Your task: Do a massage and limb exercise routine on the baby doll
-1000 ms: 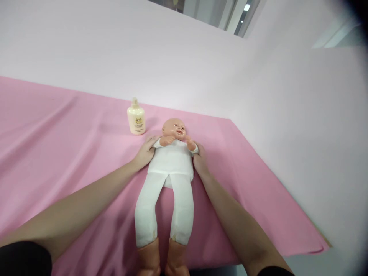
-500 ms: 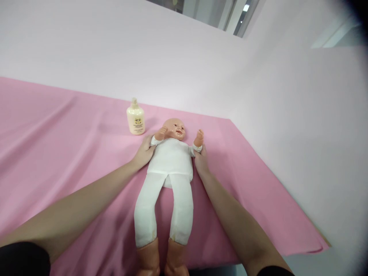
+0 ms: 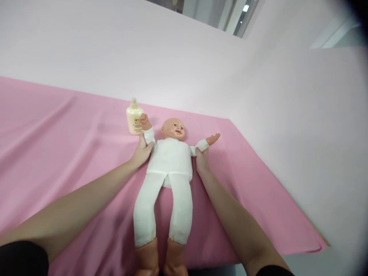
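A baby doll (image 3: 170, 159) with a white cloth body lies on its back, its head toward the wall and its feet toward me. My left hand (image 3: 142, 151) is closed round the doll's arm on the left, the thumb across the white sleeve. On the other side, my right hand (image 3: 202, 158) grips the doll's right-side arm near the elbow. Both doll arms are spread outward from the body. Behind the raised doll hand on the left stands a cream-coloured pump bottle (image 3: 133, 117), partly covered by that hand.
A pink cloth (image 3: 71, 145) with folds covers the table. Its right edge slants toward the front right corner. A white wall (image 3: 115, 50) rises directly behind the table, with a window opening (image 3: 201, 13) at the top.
Both doll arms have swung outward, the left-side one toward the bottle and the right-side one toward the right. My hands have kept hold and shifted only slightly.
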The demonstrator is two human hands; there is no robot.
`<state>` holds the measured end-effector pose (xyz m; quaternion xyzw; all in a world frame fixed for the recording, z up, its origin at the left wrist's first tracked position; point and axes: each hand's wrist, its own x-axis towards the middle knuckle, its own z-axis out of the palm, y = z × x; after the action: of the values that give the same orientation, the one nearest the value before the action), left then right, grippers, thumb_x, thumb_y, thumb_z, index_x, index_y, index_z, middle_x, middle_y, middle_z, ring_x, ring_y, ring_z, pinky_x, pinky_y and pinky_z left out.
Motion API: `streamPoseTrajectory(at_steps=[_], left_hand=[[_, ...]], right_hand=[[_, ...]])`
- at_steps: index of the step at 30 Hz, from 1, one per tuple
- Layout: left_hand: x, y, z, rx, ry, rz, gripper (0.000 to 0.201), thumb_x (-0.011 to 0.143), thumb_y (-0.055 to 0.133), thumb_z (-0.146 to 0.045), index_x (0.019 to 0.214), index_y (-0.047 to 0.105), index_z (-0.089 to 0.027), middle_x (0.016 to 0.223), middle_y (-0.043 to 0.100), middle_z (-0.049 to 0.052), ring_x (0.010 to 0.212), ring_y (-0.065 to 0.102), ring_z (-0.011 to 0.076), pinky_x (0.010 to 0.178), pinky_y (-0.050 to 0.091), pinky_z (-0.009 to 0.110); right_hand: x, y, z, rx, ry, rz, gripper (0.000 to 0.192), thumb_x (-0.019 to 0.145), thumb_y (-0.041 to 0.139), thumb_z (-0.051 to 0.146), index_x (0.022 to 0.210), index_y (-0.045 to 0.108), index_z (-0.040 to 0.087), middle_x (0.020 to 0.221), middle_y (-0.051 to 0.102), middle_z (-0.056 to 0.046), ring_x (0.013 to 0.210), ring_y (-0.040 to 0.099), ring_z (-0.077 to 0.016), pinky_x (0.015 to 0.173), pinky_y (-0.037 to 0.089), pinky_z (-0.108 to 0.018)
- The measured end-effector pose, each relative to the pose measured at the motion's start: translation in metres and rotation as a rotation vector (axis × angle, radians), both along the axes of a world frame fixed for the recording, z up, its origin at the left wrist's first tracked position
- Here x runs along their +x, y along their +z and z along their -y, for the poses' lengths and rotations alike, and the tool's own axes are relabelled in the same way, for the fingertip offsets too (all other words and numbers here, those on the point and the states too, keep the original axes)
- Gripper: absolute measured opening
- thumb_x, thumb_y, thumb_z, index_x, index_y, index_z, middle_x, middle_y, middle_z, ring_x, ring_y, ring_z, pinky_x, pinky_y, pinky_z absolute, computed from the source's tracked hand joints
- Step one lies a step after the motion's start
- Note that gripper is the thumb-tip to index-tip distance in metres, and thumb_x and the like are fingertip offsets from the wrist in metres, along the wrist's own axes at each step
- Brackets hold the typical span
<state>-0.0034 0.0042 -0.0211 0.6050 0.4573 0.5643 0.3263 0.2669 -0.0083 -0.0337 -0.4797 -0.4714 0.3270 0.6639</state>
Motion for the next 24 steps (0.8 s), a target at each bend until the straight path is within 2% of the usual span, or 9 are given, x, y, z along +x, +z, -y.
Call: streamPoseTrajectory(at_steps=[3,6,10,14,18,24], left_hand=[[0.0016,0.0049,0.0035,0.036,-0.033,-0.07,0.057,0.091,0.055,-0.028,0.146,0.044,-0.02,0.147,0.056,0.012,0.138,0.051,0.0286,0.122,0.036,0.05],[0.0018,0.0056,0.0038,0.05,-0.068,-0.167,0.053,0.089,0.054,-0.025,0.141,0.054,-0.019,0.144,0.06,0.011,0.134,0.054,0.0292,0.121,0.039,0.05],[-0.0005,0.0003,-0.0004,0.106,-0.107,-0.276,0.052,0.084,0.048,-0.015,0.133,0.064,-0.02,0.134,0.067,0.009,0.129,0.059,0.027,0.12,0.041,0.048],[-0.0018,-0.0017,-0.0019,0.114,-0.118,-0.285,0.054,0.084,0.048,-0.014,0.135,0.064,-0.021,0.137,0.066,0.007,0.131,0.058,0.0259,0.12,0.041,0.048],[0.0001,0.002,0.001,0.096,-0.126,-0.259,0.053,0.084,0.049,-0.015,0.136,0.062,-0.019,0.139,0.064,0.009,0.132,0.057,0.0264,0.119,0.041,0.048],[0.0032,0.0062,0.0043,0.02,-0.109,-0.169,0.052,0.084,0.055,-0.019,0.136,0.057,-0.02,0.14,0.063,0.009,0.133,0.056,0.0282,0.119,0.041,0.049]], right_hand=[[-0.0021,-0.0003,-0.002,-0.051,-0.068,0.024,0.057,0.074,0.061,0.032,0.13,0.053,0.026,0.134,0.061,-0.01,0.128,0.056,-0.0282,0.112,0.045,-0.053],[-0.0052,0.001,-0.001,-0.086,0.018,0.055,0.045,0.071,0.056,0.028,0.115,0.061,0.024,0.113,0.07,-0.007,0.107,0.063,-0.0266,0.105,0.049,-0.052],[-0.0068,0.0038,0.0041,0.001,0.078,0.206,0.049,0.063,0.048,0.017,0.106,0.071,0.025,0.112,0.072,-0.005,0.113,0.061,-0.0257,0.111,0.045,-0.049],[-0.0055,0.0039,0.006,0.033,0.086,0.271,0.053,0.06,0.046,0.015,0.103,0.075,0.025,0.112,0.071,-0.005,0.115,0.06,-0.0252,0.114,0.043,-0.047],[-0.0065,0.0044,0.0051,-0.032,0.075,0.176,0.05,0.064,0.05,0.017,0.109,0.071,0.024,0.115,0.072,-0.004,0.114,0.061,-0.025,0.112,0.043,-0.048],[-0.01,0.0087,0.0053,-0.102,0.073,-0.048,0.032,0.068,0.062,0.027,0.1,0.064,0.022,0.095,0.071,-0.002,0.092,0.064,-0.022,0.09,0.053,-0.04]])
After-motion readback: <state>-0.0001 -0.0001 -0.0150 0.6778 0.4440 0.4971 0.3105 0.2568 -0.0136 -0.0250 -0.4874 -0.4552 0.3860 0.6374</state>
